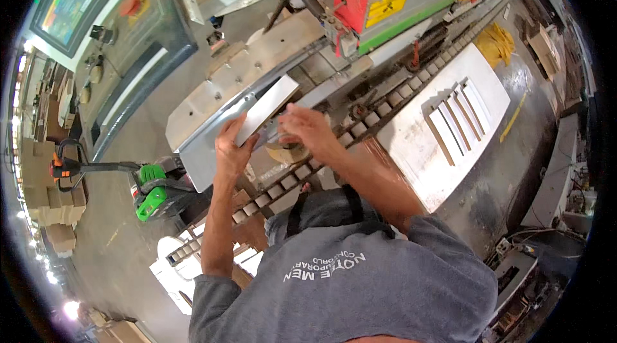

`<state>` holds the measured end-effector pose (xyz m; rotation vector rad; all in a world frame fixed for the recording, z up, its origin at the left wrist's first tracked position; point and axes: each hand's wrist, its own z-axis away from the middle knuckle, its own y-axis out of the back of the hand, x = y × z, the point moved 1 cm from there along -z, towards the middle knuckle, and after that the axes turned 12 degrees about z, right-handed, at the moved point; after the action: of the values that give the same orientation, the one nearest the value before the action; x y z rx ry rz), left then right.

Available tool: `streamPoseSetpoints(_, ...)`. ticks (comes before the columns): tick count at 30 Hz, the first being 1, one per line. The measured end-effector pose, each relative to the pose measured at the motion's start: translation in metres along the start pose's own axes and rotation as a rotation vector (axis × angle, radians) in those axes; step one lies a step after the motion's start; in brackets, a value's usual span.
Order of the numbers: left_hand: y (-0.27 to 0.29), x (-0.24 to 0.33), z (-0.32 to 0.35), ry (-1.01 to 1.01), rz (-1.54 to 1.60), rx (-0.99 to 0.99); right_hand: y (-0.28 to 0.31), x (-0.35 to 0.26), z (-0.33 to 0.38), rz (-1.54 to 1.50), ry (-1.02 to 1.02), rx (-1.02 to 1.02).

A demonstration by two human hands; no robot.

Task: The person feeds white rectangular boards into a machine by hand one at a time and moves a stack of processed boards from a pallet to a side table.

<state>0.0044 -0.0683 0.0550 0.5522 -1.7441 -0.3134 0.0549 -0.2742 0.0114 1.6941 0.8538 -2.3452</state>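
A narrow white panel strip (268, 106) slants over the metal infeed of a long machine. My left hand (231, 145) is closed round its near end, thumb on the right side and fingers at the left. Just right of the strip is my right hand (307, 130), its fingers bent toward the strip's side edge and somewhat blurred. Whether those fingers touch the strip or hold anything cannot be made out. Beneath both hands lies the smooth metal guide plate (200, 157), with a dusty bolted rail (222, 89) behind it.
A roller chain track (379, 112) runs diagonally past my hands. To the right, several narrow strips (459, 118) lie on a white board (418, 169). The machine housing (385, 12) stands ahead, a control screen (80, 2) far left. A green and black pallet jack (152, 192) stands left.
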Motion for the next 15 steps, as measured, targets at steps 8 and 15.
streamPoseSetpoints(8, 0.032, -0.046, -0.006, -0.309, -0.513, 0.246, -0.06, 0.038, -0.059, -0.07, 0.1, 0.037)
streamPoseSetpoints(15, 0.038, -0.077, 0.008, -0.192, -0.39, 0.368, -0.065, 0.004, -0.048, 0.165, 0.057, 0.002)
